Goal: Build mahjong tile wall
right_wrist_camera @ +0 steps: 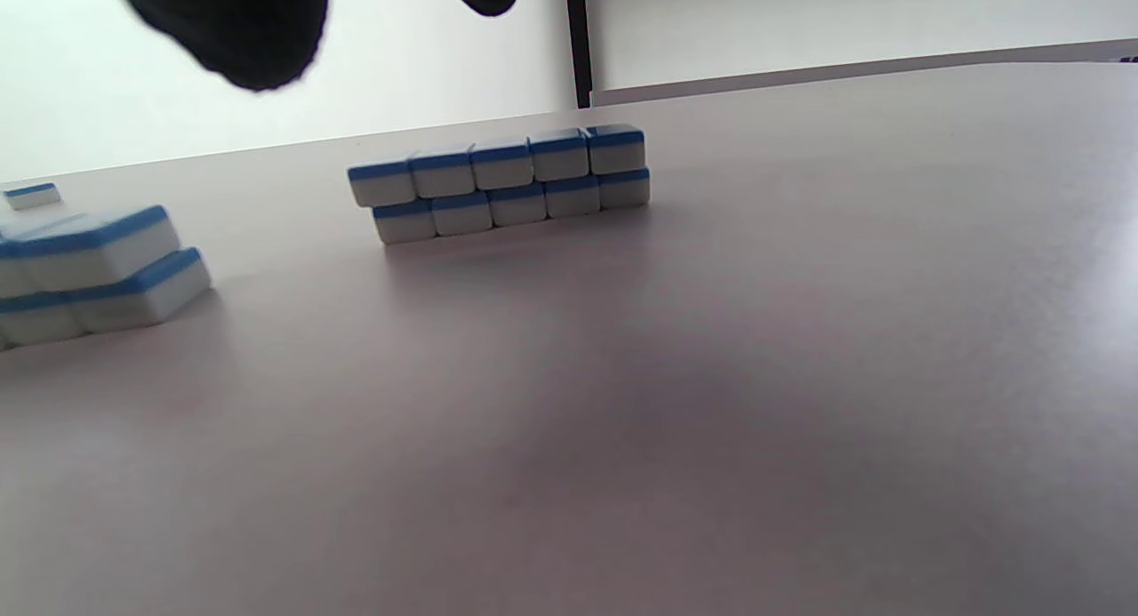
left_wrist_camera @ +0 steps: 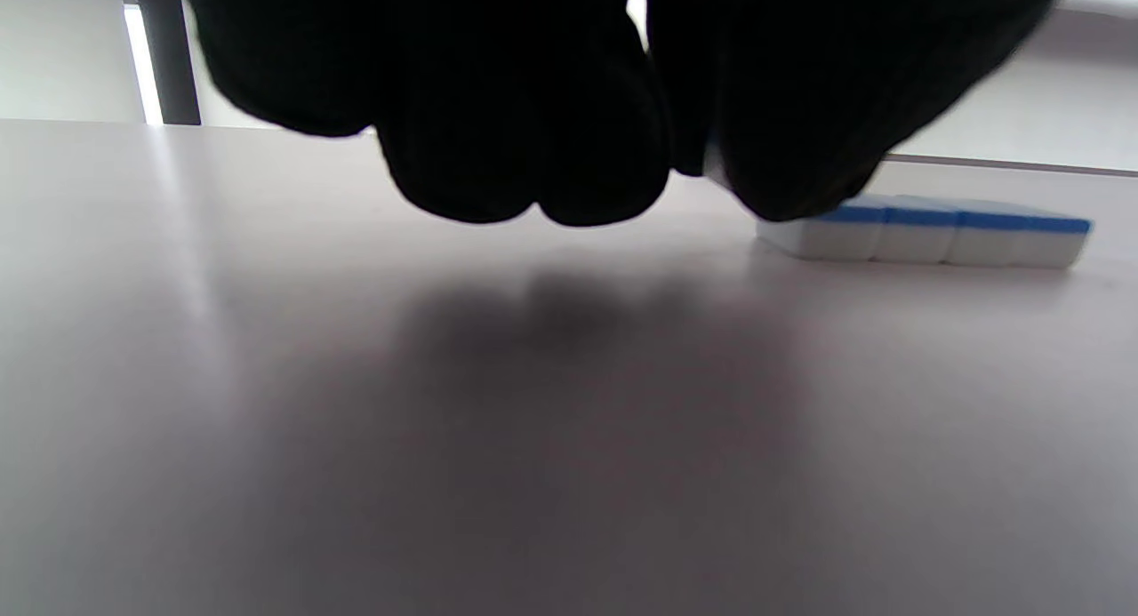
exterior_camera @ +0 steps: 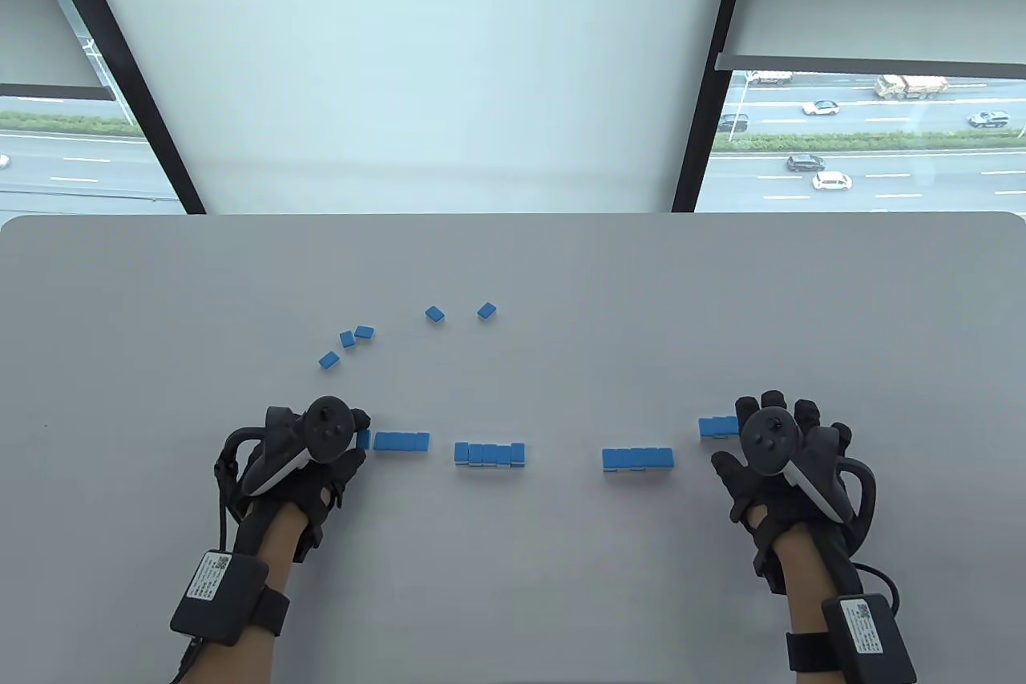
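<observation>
Black glove fabric filled the top of the left wrist view, so the left hand (exterior_camera: 309,447) showed only as dark curled fingertips (left_wrist_camera: 533,154). A pale sliver of a tile (exterior_camera: 363,439) sat between two of them, apparently pinched, though most of it was hidden. In the table view that tile stood at the left end of a short row (exterior_camera: 401,441), just beside it, with the tracker covering the knuckles.

Far of the left hand lay five loose tiles (exterior_camera: 347,338), scattered on the grey table (exterior_camera: 561,275). Right of the short row stood a middle block (exterior_camera: 490,454), then a gap, then a right block (exterior_camera: 637,459). The right wrist view showed one such block (right_wrist_camera: 507,185) two tiles high.

A further group of tiles (exterior_camera: 717,426) was partly covered by the right hand (exterior_camera: 781,451). Its fingers were spread and fairly straight, holding nothing, with the tiles at the index side; whether they touched could not be told.
</observation>
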A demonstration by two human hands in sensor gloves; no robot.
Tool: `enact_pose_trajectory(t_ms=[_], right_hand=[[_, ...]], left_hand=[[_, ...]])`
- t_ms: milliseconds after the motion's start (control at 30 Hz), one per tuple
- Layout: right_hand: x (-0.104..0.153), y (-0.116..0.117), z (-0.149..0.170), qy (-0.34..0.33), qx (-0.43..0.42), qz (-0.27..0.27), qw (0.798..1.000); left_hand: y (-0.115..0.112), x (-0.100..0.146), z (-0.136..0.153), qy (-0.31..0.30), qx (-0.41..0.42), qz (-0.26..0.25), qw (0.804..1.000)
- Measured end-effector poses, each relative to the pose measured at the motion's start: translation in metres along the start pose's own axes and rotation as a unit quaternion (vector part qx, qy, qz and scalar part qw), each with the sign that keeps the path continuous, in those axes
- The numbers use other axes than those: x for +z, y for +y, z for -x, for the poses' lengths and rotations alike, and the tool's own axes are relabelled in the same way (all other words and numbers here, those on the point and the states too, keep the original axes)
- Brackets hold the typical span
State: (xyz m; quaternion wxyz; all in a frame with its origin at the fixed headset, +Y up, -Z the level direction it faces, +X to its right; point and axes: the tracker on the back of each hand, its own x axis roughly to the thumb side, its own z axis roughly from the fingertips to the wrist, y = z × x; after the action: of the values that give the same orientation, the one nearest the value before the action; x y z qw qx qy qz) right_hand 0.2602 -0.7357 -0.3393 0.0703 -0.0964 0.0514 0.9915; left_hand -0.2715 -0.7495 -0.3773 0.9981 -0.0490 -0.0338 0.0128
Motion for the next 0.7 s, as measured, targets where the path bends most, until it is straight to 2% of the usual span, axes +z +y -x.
enact_pose_trajectory(t_ms=[267,700], right_hand=[[0.0006,0.0002,0.0011,0.006,0.002,0.0,1.0],[0.0007,-0.0007,0.0005,0.005,0.007,0.002,1.0]], left_hand=[[-0.0054,-0.0044,-0.0049,0.0,-0.027,0.007,1.0],[-0.0051,-0.002,0.0021,0.004,0.01,0.03,0.999]])
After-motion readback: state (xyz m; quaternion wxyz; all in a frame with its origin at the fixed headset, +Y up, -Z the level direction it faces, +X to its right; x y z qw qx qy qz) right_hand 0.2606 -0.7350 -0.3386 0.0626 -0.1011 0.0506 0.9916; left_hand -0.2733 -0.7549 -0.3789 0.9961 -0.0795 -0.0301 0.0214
